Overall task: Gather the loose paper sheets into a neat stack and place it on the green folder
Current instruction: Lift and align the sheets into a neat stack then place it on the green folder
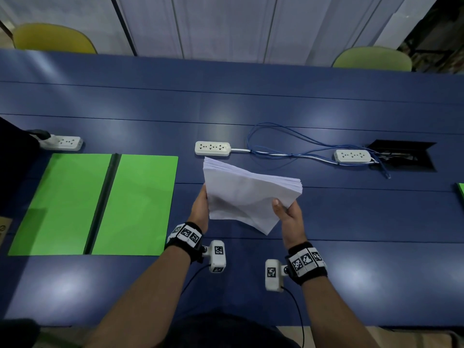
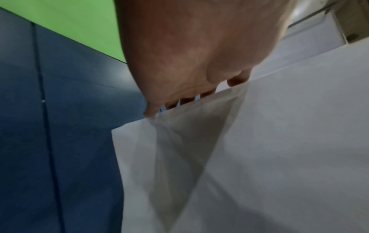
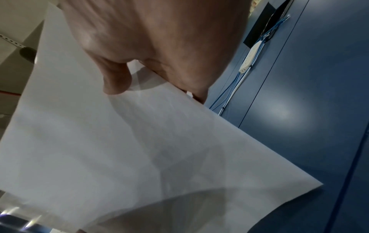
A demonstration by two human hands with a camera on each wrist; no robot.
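Paper stack (image 1: 247,190) gripped between left hand (image 1: 200,209) and right hand (image 1: 290,217), above table (image 1: 351,222)

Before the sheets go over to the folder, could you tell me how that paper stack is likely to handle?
Probably floppy: the paper stack sags between the left hand and right hand. Likely to slide apart: its edges are fanned, not flush, so a loose grip could spill sheets. Seemingly light, as thumbs and fingers at its sides hold it above the blue table.
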